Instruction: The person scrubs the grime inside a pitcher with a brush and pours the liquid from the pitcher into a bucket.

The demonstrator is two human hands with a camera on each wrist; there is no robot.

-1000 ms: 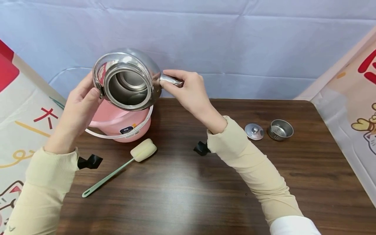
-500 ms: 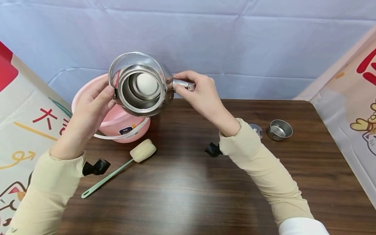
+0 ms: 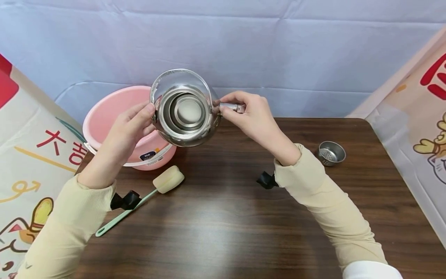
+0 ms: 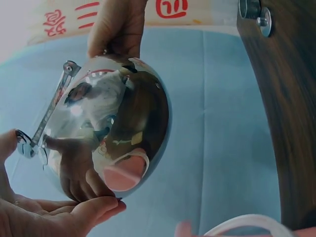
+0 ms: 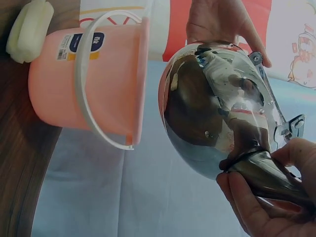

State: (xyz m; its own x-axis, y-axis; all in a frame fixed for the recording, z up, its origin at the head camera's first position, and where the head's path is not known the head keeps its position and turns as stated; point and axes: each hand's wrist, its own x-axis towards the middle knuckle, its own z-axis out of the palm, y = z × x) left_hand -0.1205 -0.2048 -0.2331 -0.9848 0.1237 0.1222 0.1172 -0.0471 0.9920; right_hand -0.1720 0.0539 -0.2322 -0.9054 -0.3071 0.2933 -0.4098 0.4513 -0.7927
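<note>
A shiny stainless steel kettle (image 3: 200, 141) without its lid is held up in both hands, its mouth tilted toward the head camera so the bare metal inside shows. With thumb and fingers, my left hand (image 3: 122, 135) grips its left side near the hinge of the bail handle (image 3: 181, 70). My right hand (image 3: 254, 116) pinches the spout (image 3: 230, 107), which is clearer in the right wrist view. That handle stands raised behind the mouth. From the left wrist, the mirror-like kettle body (image 4: 143, 113) reflects the hands and surroundings.
A pink bucket (image 3: 101, 112) with a white handle stands left, partly behind my left hand. A sponge brush (image 3: 168, 179) lies before it on the wooden table (image 3: 216, 217). At right sits a perforated metal strainer (image 3: 331, 153); the kettle lid (image 4: 265, 22) shows in the left wrist view.
Both hands have carried the kettle rightward and slightly down, away from above the bucket. Its mouth has turned more toward the head camera. The right sleeve now hides the lid in the head view.
</note>
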